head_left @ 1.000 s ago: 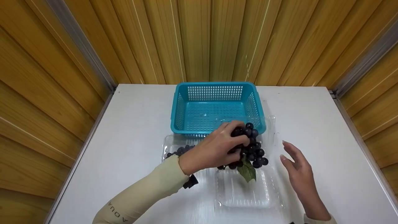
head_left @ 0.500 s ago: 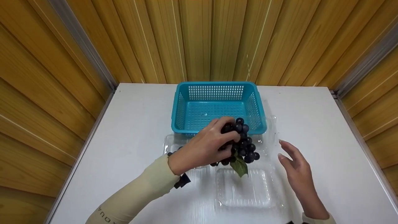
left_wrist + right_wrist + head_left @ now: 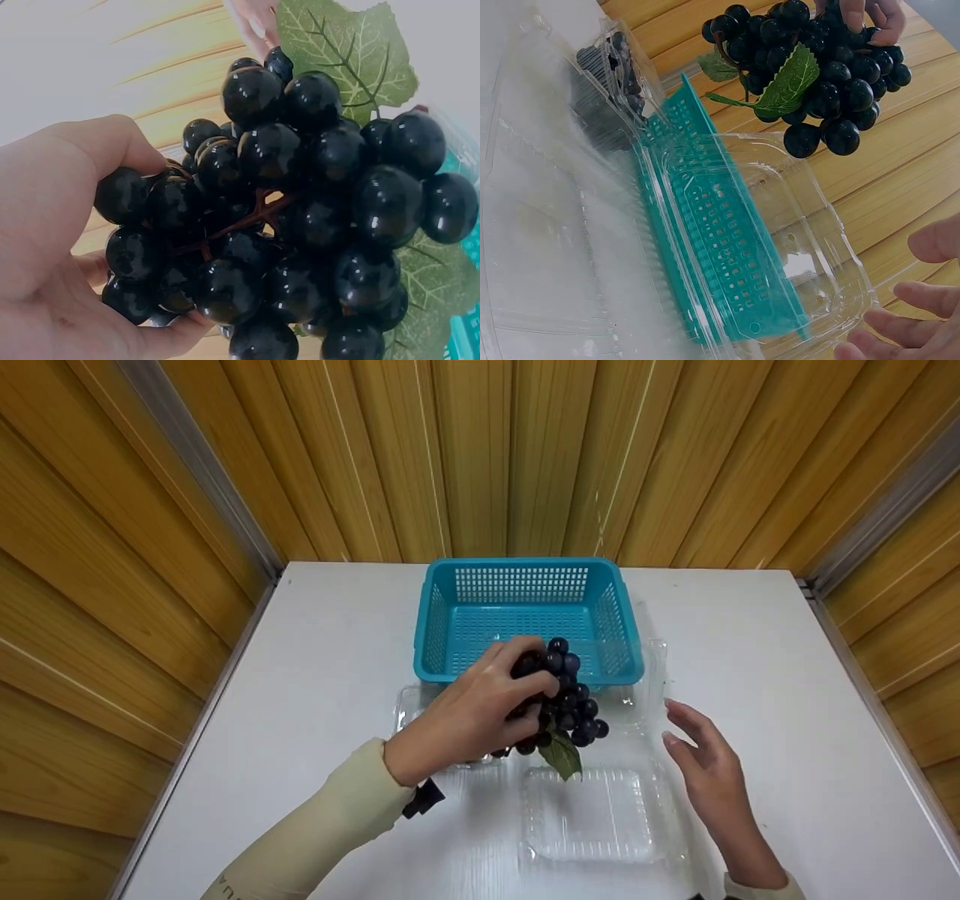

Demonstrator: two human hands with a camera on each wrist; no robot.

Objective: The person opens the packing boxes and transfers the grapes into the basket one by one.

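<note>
Left hand (image 3: 469,712) fingers curled round bunch of dark grapes (image 3: 559,697), bunch held in air over near rim of teal basket (image 3: 525,615), above open clear clamshell (image 3: 592,814) on white surface (image 3: 750,660), right hand (image 3: 709,776) fingers spread, relaxed, just beside clamshell

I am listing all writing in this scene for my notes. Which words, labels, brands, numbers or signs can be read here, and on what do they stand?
Left sleeve: dark letters at the frame's lower edge, cut off, not readable.
Blue basket, clear plastic container, bunch of grapes: no text visible.
</note>
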